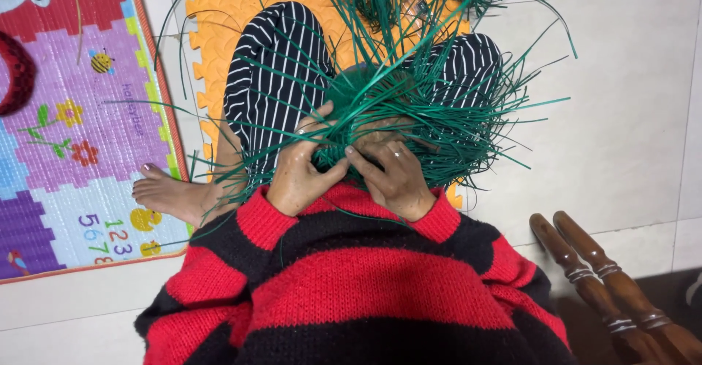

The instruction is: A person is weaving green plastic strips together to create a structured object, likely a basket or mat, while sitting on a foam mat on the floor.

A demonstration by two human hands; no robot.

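2 hands [351, 175] on green strips [409, 109], tiled floor [621, 116], foam mat [219, 21]

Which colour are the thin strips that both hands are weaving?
Dark green strips, seen best in the head view.

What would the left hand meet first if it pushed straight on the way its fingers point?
Probably the right hand: the left hand points rightward across the green woven strips, fingertips nearly touching it. Depth is unclear.

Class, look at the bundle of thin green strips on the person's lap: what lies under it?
Under the green strips show black-and-white striped trousers and an orange foam mat. Both hands grip its near edge; the lap's middle is covered.
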